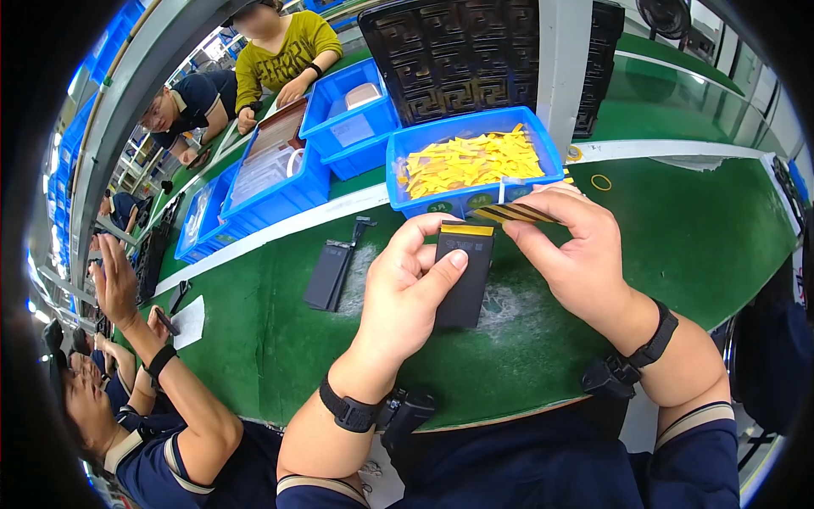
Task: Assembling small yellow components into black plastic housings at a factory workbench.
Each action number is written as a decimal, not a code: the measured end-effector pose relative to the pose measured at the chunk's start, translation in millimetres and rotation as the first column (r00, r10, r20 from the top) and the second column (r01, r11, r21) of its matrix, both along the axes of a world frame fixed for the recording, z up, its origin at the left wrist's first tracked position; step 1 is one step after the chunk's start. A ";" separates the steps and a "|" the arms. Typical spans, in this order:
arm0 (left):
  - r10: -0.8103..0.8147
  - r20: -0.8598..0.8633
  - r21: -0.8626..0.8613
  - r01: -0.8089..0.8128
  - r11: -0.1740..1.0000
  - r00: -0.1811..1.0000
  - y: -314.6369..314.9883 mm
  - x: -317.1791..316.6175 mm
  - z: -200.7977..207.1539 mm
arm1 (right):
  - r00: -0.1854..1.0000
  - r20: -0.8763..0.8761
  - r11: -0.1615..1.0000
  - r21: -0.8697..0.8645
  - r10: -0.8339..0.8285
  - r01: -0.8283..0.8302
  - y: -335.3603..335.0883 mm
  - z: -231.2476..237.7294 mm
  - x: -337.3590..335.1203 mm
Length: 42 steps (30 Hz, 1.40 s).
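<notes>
1. Black with a yellow strip along its top edge, the battery (464, 273) sits at frame centre, pinched in my left hand (405, 293): thumb across its face, fingers curled behind its left edge.
2. My right hand (570, 254) clamps a striped yellow-and-black label (513, 213) between thumb and forefinger, just above the battery's top right corner; whether they touch, I cannot tell.
3. I judge the step to be sticking the label on.
4. Next move calls for squaring the label to the top edge, then pressing flat.
5. A blue bin (543, 144) of yellow labels lies above; a second battery (326, 276) lies left on the green mat (678, 246).
</notes>
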<state>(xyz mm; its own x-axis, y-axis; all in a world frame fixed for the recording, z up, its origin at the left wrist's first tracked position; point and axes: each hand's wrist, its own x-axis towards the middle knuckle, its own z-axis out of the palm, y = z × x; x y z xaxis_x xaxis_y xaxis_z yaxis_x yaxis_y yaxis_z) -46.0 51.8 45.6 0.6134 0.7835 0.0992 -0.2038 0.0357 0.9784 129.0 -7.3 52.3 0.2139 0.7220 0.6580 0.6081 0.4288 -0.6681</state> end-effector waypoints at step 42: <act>0.259 -0.278 0.800 0.074 0.595 0.925 13.4 -11.2 10.8 | 0.906 -0.287 0.783 -0.463 0.311 -0.415 2.7 -7.3 0.4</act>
